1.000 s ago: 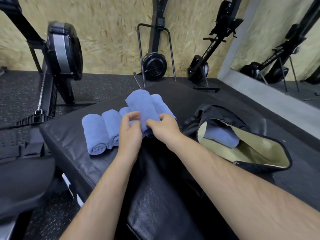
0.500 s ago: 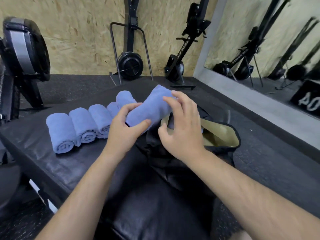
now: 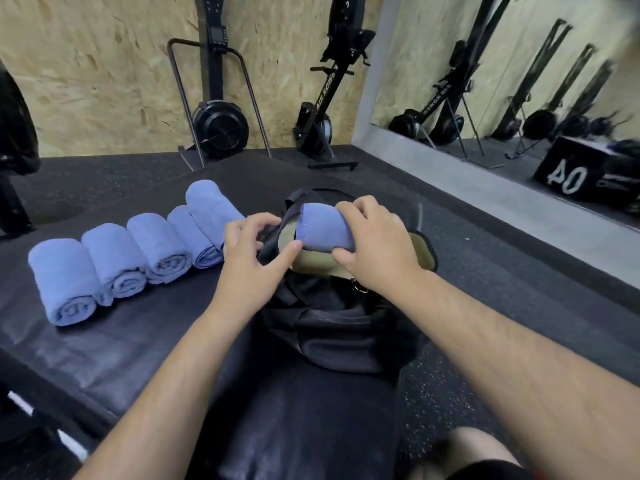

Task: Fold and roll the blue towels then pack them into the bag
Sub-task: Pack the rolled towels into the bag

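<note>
Gym room, black padded counter (image 3: 104, 358). The right hand (image 3: 377, 247) grips a rolled towel (image 3: 323, 230) from above, fingers and thumb curled round it, at the mouth of the bag (image 3: 332, 327). The left hand (image 3: 249, 258) grips the bag's left rim, thumb pointing toward the towel. The bag lies open on the counter, tan lining showing. Five more rolls (image 3: 159, 244) lie side by side, touching, to the left. Rowers (image 3: 221, 126) stand against the chipboard wall; mirror (image 3: 519, 81) to the right.
</note>
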